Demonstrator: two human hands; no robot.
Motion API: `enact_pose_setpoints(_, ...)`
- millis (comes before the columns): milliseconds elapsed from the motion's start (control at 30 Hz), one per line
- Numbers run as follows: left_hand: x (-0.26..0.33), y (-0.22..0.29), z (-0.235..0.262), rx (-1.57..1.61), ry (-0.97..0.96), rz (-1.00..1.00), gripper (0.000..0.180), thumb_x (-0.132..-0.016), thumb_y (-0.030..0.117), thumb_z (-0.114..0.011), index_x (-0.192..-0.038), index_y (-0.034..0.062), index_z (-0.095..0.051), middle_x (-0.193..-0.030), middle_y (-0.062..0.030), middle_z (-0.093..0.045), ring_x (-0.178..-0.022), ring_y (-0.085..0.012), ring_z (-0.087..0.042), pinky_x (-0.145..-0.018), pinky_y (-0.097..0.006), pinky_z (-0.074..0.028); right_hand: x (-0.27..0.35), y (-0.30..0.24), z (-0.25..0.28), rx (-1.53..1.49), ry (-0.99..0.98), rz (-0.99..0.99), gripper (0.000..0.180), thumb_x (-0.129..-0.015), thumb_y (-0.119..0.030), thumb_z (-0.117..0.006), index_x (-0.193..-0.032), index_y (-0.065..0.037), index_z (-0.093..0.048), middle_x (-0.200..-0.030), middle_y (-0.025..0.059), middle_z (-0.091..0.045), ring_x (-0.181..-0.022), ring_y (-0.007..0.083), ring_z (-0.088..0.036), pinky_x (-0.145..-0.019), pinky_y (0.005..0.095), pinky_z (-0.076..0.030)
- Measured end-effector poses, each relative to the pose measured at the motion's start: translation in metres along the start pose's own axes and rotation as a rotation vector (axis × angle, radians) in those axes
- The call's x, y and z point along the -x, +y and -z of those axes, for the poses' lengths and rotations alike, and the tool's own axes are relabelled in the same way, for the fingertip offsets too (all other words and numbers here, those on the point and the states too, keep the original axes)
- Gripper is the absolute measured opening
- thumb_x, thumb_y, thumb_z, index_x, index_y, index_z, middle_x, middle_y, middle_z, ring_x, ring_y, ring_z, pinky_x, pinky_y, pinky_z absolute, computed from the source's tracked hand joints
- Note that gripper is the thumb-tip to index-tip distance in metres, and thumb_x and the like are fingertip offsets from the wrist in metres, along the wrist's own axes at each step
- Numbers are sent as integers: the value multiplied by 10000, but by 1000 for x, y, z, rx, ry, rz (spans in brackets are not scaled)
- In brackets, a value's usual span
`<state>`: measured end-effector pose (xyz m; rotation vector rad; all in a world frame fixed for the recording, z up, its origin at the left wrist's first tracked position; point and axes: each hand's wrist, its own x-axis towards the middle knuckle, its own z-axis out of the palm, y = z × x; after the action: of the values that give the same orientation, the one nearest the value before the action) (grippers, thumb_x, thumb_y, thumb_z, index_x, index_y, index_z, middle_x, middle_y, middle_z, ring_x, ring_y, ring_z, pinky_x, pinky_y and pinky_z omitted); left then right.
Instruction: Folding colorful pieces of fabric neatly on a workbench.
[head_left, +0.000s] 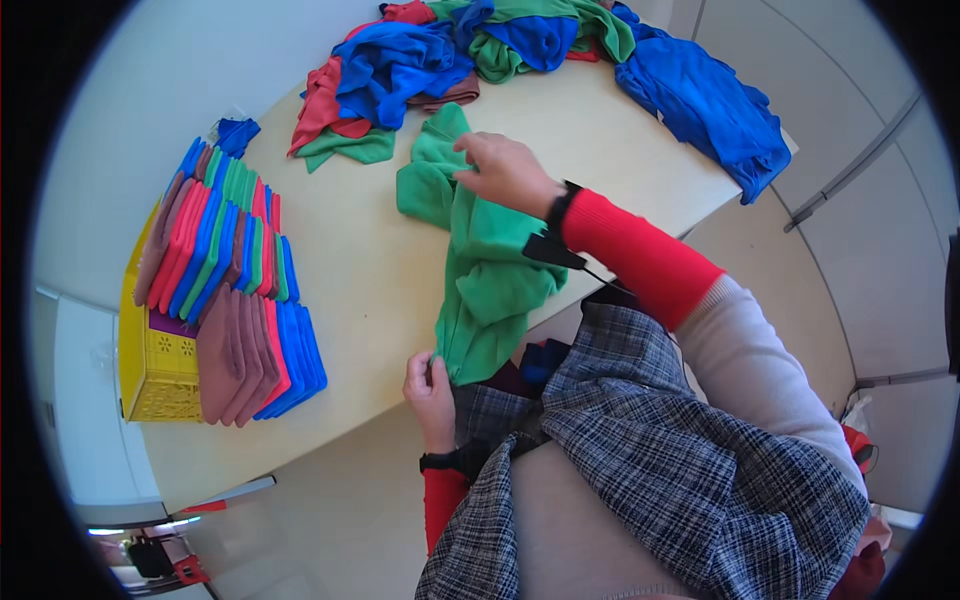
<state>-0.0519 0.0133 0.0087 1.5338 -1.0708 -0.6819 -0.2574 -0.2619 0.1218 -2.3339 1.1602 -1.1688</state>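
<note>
Yellow plastic basket point(160, 385) at far L, on the table point(360, 240) nr its L edge, openwork side showing, packed w/ rows of folded cloths point(205, 235) stood on edge: brown, red, blue, green mixed. Just R of it, front row: brown folded cloths point(240, 350), a red strip, then blue folded cloths point(302, 350). Behind the rows, nr the wall, a small blue cloth point(236, 137). Next, at the far side of the tabletop, a loose pile point(400, 70) of crumpled blue, red, green & brown fabric. L hand point(430, 392) is at the near table edge, black band at wrist, red cuff below; thumb & forefinger look pinched on the lower L corner of the green cloth point(490, 265). That cloth lies rumpled mid-table, from just short of the pile down to the near edge, lower end close to the wearer's lap. R hand point(508, 172) is over its upper part, palm down, fingers bent; can't tell if they grip fabric or only rest on/above it. R wrist also has a black band point(563, 205), w/ red cuff point(640, 250) & pale sleeve beyond. Plaid garment point(670, 430) below. Farther R, a big blue cloth point(700, 110) hangs partly over the table's R edge.
</note>
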Motion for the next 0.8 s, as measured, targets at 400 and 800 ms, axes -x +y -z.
enact_pose_setpoints(400,3,-9,10,-41,11,-19,75,-1016,64,-581,-1029,-6,-606,-829,12,-567,-719,-75,-511,-638,-251,-447,-48,44,-97,452,-413,-431,521,-794,-357,-743,-1257,-131,-666,-1312,175,-599,-1242,384,-559,-1007,531,-498)
enact_pose_setpoints(800,-8,-8,15,112,93,119,84,-1025,93,-586,-995,15,-588,-836,30,-544,-732,-58,-480,-632,-233,-419,25,209,120,897,-250,-536,207,-769,-76,-651,-954,-18,-723,-1020,229,-707,-957,411,-705,-792,515,-592)
